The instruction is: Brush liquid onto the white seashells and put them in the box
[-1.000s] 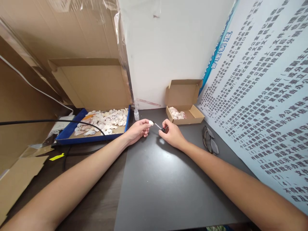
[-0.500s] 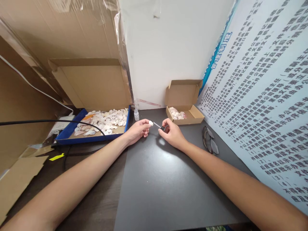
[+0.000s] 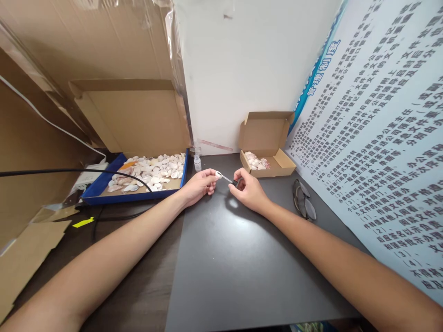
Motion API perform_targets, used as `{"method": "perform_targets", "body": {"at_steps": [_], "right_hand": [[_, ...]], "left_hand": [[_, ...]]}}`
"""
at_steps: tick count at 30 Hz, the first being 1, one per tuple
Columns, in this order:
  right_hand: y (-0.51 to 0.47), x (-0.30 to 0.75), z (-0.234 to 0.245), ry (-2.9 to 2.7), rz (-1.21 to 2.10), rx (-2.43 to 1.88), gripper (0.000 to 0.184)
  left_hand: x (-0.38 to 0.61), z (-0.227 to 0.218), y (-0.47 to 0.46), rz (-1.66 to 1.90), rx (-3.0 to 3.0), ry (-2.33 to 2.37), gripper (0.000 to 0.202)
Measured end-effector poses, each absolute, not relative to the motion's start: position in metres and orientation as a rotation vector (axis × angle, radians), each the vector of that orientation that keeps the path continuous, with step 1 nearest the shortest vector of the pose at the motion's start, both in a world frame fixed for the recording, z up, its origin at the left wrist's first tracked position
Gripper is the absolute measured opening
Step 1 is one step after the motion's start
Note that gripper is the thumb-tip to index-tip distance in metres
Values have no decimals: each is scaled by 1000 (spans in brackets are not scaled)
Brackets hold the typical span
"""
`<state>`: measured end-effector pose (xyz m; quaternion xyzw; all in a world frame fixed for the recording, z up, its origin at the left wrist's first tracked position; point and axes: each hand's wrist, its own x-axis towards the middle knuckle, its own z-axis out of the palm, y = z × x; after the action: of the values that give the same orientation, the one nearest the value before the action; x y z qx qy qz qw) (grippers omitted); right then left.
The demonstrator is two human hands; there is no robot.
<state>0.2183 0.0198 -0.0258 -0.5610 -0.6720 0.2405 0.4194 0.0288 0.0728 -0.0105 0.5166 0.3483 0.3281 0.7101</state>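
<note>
Between the thumb and fingertips of my left hand a small white seashell is pinched. My right hand is closed around the dark cap of a thin-stemmed applicator. The stem points left, and its dark tip lies against the shell's face. Both hands are raised a little over the dark grey tabletop. Behind my left hand stands a small clear bottle with a pale label; I cannot make out its contents.
A blue-sided box of many pale shells lies left, a black cable crossing before it. A small open cardboard box with several shells stands back right. Folded glasses lie near the right wall. A yellow strip lies left.
The applicator's tip has come onto the shell's face, where a dark tip now shows. My hands have barely moved otherwise; the view has shifted slightly.
</note>
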Motion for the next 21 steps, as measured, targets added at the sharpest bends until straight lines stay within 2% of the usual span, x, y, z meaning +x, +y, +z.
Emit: {"method": "perform_targets", "body": {"at_steps": [21], "right_hand": [[21, 220, -26, -1615, 601, -1410, 22]], "left_hand": [[30, -8, 71, 720, 1147, 781, 30]]}}
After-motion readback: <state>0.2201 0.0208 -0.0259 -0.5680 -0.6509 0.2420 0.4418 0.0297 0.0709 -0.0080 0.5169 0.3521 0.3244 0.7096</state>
